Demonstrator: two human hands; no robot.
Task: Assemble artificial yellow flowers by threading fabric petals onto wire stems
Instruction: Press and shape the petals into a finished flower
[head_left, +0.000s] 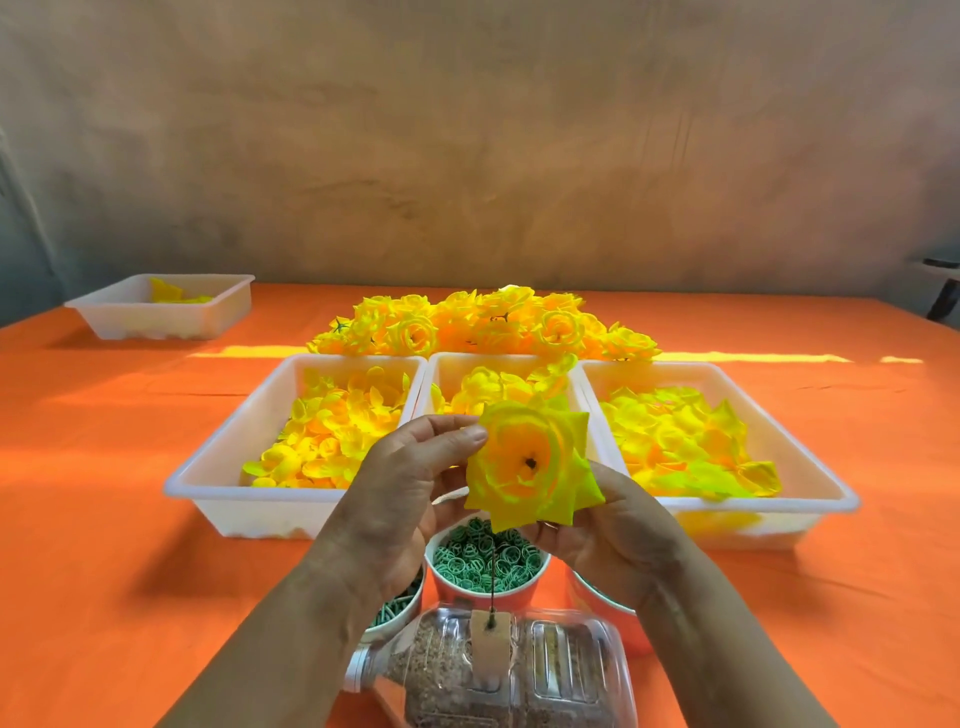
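Note:
A half-built yellow flower (530, 467) with several fabric petal layers and a dark centre sits on a thin dark wire stem (491, 582). The stem runs down into a clear plastic bottle (519, 670) filled with sand, lying on its side. My left hand (400, 499) pinches the flower's left edge with thumb and fingers. My right hand (608, 540) cups the flower from below and right, fingers curled under the petals.
Three white trays of loose yellow petals stand side by side: left (223, 467), middle (441, 374), right (810, 467). Finished flowers (483, 322) are piled behind them. Orange cups of green plastic rings (483, 564) stand near me. Another white tray (156, 306) sits far left on the orange tablecloth.

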